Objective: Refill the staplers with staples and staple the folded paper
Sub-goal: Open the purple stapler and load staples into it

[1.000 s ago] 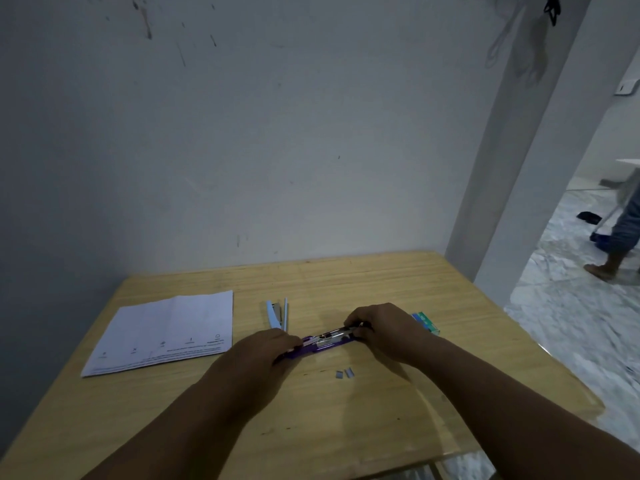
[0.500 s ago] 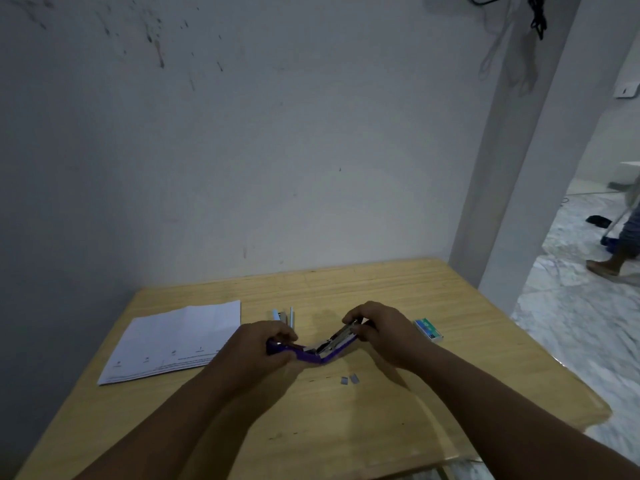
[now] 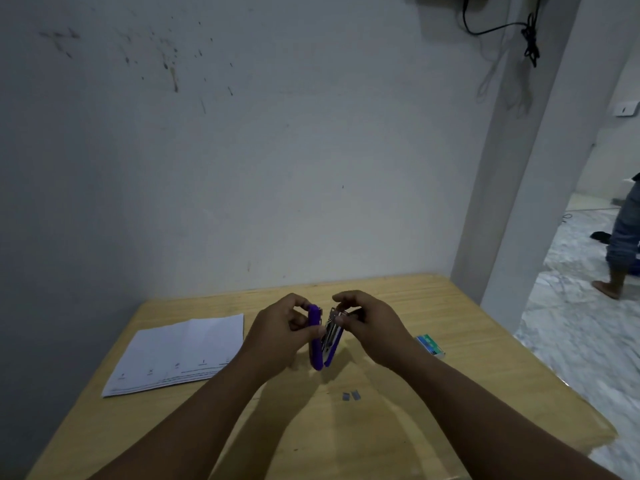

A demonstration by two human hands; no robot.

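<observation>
I hold a purple stapler (image 3: 316, 344) upright above the wooden table (image 3: 450, 393), its two halves nearly folded together like a narrow V hinged at the bottom. My left hand (image 3: 277, 334) grips the purple top half. My right hand (image 3: 374, 327) pinches the other half with the metal staple channel. The folded white paper (image 3: 180, 351) lies flat at the left. Two short staple strips (image 3: 350, 396) lie on the table in front of my hands. A small green-blue staple box (image 3: 430, 345) sits at the right. The light blue stapler seen earlier is hidden behind my hands.
The table stands against a white wall, with a pillar at its back right corner. The table's right edge drops to a marble floor, where a person's leg and bare foot (image 3: 613, 271) are in view. Black cables (image 3: 530, 36) hang high on the wall.
The stapler lay spread flat on the table; both hands lifted it and swung its two halves up toward each other until nearly closed. My view tilted upward.
</observation>
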